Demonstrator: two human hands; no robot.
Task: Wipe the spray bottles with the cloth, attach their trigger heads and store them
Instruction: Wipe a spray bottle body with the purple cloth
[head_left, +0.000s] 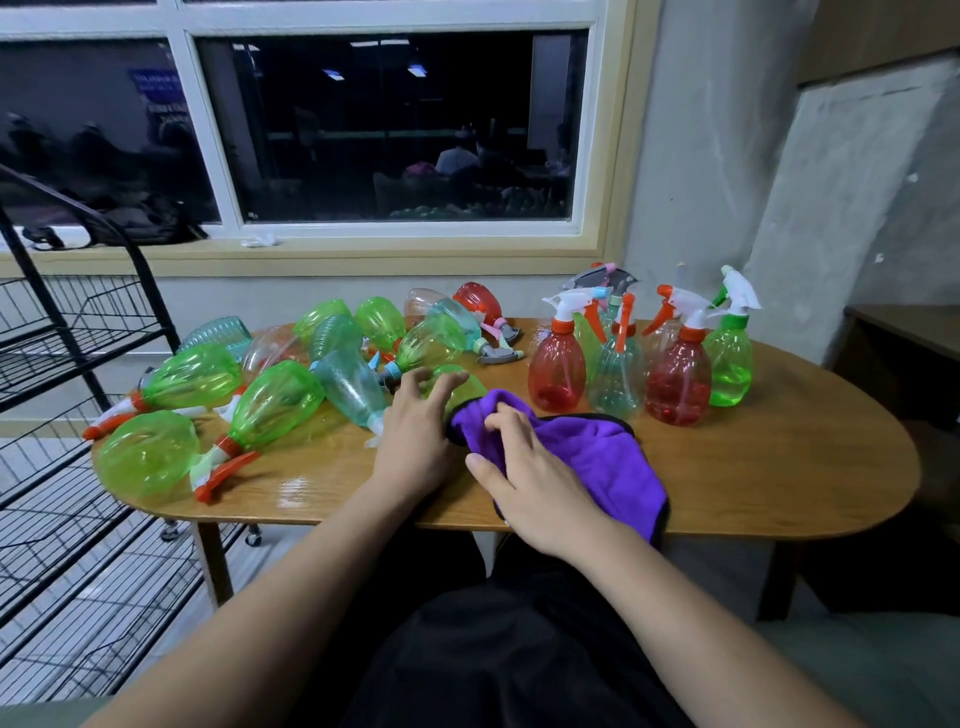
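Note:
A purple cloth (608, 457) lies on the wooden table (779, 467) at its near edge. My right hand (530, 478) rests on the cloth, its fingertips pinching a raised fold. My left hand (415, 426) reaches over a lying green bottle (457, 382), fingers spread and curved on it; the cloth's corner overlaps that bottle. Several green, teal, clear and red bottles (275, 400) lie on their sides at the left. Several upright bottles (675, 379) with trigger heads stand at the right.
A black wire rack on casters (67, 364) stands left of the table. A window and grey wall are behind. A dark side table (904, 332) sits at the far right. My dark-clothed lap is below the table edge.

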